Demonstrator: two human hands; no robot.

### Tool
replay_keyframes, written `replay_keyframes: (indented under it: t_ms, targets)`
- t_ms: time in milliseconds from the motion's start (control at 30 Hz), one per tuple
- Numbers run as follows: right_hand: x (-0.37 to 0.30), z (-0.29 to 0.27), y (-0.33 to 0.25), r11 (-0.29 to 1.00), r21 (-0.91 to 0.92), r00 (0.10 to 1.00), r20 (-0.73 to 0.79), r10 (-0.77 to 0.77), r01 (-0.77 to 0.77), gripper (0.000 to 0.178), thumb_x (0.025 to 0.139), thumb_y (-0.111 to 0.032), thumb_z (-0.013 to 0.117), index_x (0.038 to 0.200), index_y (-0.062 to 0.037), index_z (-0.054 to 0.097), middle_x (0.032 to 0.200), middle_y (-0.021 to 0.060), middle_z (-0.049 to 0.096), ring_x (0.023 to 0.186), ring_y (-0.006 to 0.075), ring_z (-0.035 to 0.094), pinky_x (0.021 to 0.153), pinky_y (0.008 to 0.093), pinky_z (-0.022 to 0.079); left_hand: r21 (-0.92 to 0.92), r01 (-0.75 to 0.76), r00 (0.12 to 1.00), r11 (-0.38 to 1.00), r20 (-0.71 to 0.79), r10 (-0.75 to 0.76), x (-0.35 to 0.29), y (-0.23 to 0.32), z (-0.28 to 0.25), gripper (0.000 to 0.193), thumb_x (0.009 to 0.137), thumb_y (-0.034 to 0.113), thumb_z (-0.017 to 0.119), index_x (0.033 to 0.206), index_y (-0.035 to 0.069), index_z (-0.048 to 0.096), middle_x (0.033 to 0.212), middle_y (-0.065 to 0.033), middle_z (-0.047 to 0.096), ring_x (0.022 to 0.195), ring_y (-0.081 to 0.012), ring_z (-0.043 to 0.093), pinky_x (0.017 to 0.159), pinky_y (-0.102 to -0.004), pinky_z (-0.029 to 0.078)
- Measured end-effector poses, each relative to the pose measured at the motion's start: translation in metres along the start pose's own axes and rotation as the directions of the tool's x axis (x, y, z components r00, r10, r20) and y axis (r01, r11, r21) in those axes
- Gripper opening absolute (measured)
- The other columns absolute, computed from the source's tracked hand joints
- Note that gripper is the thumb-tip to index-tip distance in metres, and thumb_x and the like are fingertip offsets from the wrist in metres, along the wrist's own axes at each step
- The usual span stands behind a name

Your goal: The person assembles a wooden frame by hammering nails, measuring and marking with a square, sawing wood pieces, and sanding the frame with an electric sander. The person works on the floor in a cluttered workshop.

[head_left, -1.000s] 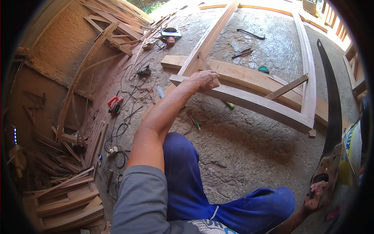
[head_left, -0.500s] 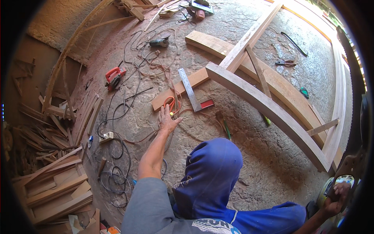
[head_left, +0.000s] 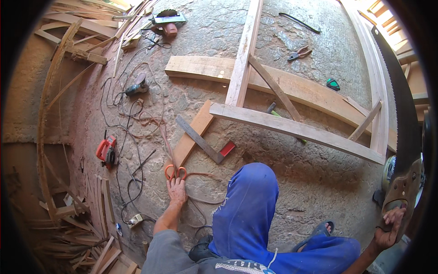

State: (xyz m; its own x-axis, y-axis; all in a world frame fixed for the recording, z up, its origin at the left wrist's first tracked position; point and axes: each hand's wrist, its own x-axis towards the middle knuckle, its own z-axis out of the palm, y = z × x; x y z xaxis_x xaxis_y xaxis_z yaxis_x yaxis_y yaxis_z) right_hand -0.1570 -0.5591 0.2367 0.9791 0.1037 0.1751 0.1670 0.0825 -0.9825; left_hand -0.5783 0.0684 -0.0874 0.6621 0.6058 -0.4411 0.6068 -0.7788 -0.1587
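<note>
At lower centre-left, my left hand (head_left: 177, 191) reaches down to the floor. Its fingers close over the near part of a pair of orange-handled scissors (head_left: 169, 172), whose two loops stick out beyond the fingertips; the blades are hidden. At the far right, my right hand (head_left: 392, 221) grips the wooden handle of a large handsaw (head_left: 401, 100), held upright with its teeth facing left. Just past the scissors lies a short plank (head_left: 194, 137). Across it rests a try square (head_left: 196, 138) with a red stock.
A wooden frame (head_left: 292, 130) lies over a thick curved beam (head_left: 205, 71) ahead and right. Pliers (head_left: 299, 54), a green tape measure (head_left: 333, 84) and a dark bar (head_left: 299, 22) lie beyond. Left are a red power tool (head_left: 106, 150), a sander (head_left: 137, 86), a circular saw (head_left: 168, 26) and tangled cords.
My view has turned, so the floor things sit further left. The left hand's spread fingers have drawn together at the scissors. My right hand still holds the handsaw, now showing more of its blade.
</note>
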Motion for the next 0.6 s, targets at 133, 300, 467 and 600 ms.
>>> replay_keyframes:
  t_ms: [133,300,467,600]
  targets:
    - [0.004,0.022,0.001,0.979,0.202,0.999,-0.048,0.002,0.008,0.013,0.105,-0.016,0.05,0.102,-0.0028,0.049,0.081,0.0008,0.04,0.073,0.012,0.041,0.075,0.0279,0.038,-0.144,0.1,0.991,0.984,-0.078,-0.112,0.047,0.042,-0.096,0.03,0.093,0.026,0.064,0.112,0.005,0.072,0.123,-0.0203,0.068,0.121,-0.0419,0.059,0.115,-0.0604,0.034]
    - [0.042,0.137,0.089,0.939,0.341,0.972,-0.232,0.033,0.05,0.007,0.1,-0.012,0.055,0.101,-0.0054,0.053,0.08,0.004,0.051,0.069,0.0133,0.051,0.068,0.0301,0.045,-0.847,-0.229,0.925,0.48,-0.343,-0.165,0.191,0.127,-0.185,0.053,0.1,0.04,0.065,0.134,-0.001,0.06,0.126,-0.0237,0.066,0.115,-0.0369,0.063,0.1,-0.0403,0.05]
    - [0.051,0.198,0.1,0.993,0.108,0.99,-0.138,-0.022,0.037,0.041,0.098,-0.011,0.065,0.136,0.0024,0.06,0.102,0.0143,0.071,0.073,0.0152,0.068,0.062,0.0301,0.056,-0.829,-0.312,0.926,0.464,-0.375,-0.047,0.272,0.18,-0.204,0.058,0.1,0.05,0.065,0.125,-0.002,0.06,0.114,-0.0173,0.066,0.106,-0.0257,0.061,0.091,-0.038,0.05]
    - [0.03,0.163,0.12,0.991,-0.072,0.991,-0.059,-0.118,0.114,0.054,0.097,-0.011,0.067,0.146,0.0042,0.05,0.125,0.0202,0.069,0.094,0.0197,0.073,0.073,0.031,0.06,-0.785,-0.263,0.949,0.561,-0.316,0.002,0.264,0.213,-0.223,0.056,0.099,0.055,0.065,0.106,-0.001,0.062,0.095,-0.0107,0.064,0.087,-0.0202,0.058,0.079,-0.0369,0.049]
